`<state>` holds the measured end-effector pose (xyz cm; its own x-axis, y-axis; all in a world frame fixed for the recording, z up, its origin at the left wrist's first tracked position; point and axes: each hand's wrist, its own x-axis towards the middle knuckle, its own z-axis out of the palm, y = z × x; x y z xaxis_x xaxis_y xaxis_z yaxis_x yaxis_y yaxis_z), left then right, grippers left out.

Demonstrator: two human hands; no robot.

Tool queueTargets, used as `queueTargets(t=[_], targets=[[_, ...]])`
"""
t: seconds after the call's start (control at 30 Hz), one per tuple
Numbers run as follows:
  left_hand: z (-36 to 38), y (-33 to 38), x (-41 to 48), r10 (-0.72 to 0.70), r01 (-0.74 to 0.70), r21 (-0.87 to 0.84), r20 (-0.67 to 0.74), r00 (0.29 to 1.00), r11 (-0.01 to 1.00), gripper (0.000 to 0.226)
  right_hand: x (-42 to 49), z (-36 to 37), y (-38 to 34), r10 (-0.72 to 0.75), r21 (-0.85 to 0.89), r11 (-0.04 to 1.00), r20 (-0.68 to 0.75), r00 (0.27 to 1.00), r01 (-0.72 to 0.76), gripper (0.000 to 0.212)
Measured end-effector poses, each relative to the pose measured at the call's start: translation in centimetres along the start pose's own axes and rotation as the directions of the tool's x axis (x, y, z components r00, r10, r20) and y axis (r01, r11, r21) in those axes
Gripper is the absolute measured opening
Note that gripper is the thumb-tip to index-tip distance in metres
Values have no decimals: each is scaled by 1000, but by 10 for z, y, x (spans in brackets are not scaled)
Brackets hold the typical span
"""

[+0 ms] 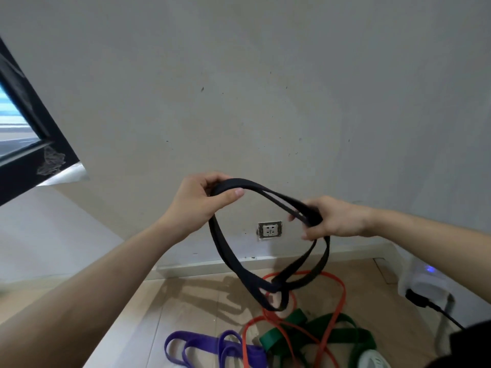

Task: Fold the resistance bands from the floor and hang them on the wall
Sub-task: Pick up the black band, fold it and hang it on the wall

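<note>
**Black band mid-fold: even the loops before the next fold**

- Your left hand (202, 200), centre frame, grips the black band (225, 251): fingers are curled round it and the thumb is pressed along the top strand.
- Your right hand (332, 219), right of centre, also has its fingers wrapped round the band, over two strands. It's a bit blurred, so I can't tell exactly how the fingers lie.
- Two strands run hand to hand. The rest hangs below in uneven loops, with the lowest point at centre-bottom. It overlaps the orange band (344, 292) in view, and I can't tell if they touch.

How I'd do this step:
- Keep the left grip fixed as the anchor.
- Slide the right hand along until the hanging loops match in length.
- Lay the strands flat on each other with no twist.
- Lift a little so the tail stays clear of the pile.
- Bring your hands together only once the loops are even, or the bundle will spring open.

Not yet done, on the floor (186, 301) at the bottom of the frame:
- purple band (202, 341)
- orange band
- green band (356, 333)

The orange and green bands are tangled over each other.

The wall (265, 75) fills the upper frame, with a socket (270, 229) low at centre. No hook is in view, so find one before you walk over.
</note>
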<state>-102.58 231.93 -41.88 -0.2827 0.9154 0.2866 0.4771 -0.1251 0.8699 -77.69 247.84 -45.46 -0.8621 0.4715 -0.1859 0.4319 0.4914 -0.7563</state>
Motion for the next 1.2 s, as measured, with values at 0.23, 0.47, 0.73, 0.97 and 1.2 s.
queueTargets(t=[0.23, 0.47, 0.73, 0.97, 1.2], targets=[[-19, -23, -2, -11, 0, 175, 64, 998, 985, 13, -10, -26, -19, -159, -37, 987, -253, 954, 154, 37], [-18, -32, -5, -48, 5, 232, 179, 983, 973, 21, -14, -36, -30, -256, -146, 965, -325, 910, 219, 22], [13, 0, -8, -2, -2, 32, 126, 992, 999, 41, -6, -22, -31, -303, -156, 950, -280, 911, 269, 21], [33, 19, -11, 65, -53, -69, 185, 981, 996, 51, -4, -7, -42, -329, -103, 944, -199, 923, 314, 18], [37, 20, -13, 109, -101, -58, 154, 982, 993, 30, 3, 5, -18, -200, -26, 980, -87, 976, 198, 23]])
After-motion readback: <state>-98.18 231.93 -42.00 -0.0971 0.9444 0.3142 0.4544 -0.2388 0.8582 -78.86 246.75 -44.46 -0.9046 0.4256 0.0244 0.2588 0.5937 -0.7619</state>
